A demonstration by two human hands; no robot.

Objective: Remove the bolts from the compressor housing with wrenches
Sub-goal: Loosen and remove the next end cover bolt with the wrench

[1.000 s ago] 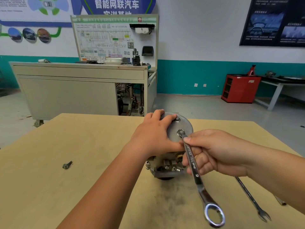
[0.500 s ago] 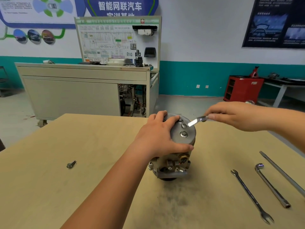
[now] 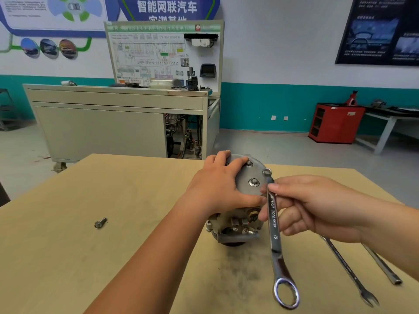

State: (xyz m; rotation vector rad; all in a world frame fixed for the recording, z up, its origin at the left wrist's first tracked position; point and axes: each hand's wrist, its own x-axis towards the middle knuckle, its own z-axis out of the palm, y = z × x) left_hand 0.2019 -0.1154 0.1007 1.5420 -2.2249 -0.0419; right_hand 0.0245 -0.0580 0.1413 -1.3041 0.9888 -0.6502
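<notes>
Gripping the wrench (image 3: 273, 219) shank w/ fingers and thumb curled round it, head view, the right hand (image 3: 317, 207) sits close below the small ring end, which is seated on the bolt (image 3: 267, 172) at the right rim of the compressor housing (image 3: 243, 177), mid-table (image 3: 68, 257). Wrench long axis runs from that bolt toward the wearer, big ring end free above the table; judged next swing is sideways about the bolt, w/ short leverage. Left hand (image 3: 217, 186) lies fingers-spread on the end plate, just left of the bolt, bracing.
</notes>
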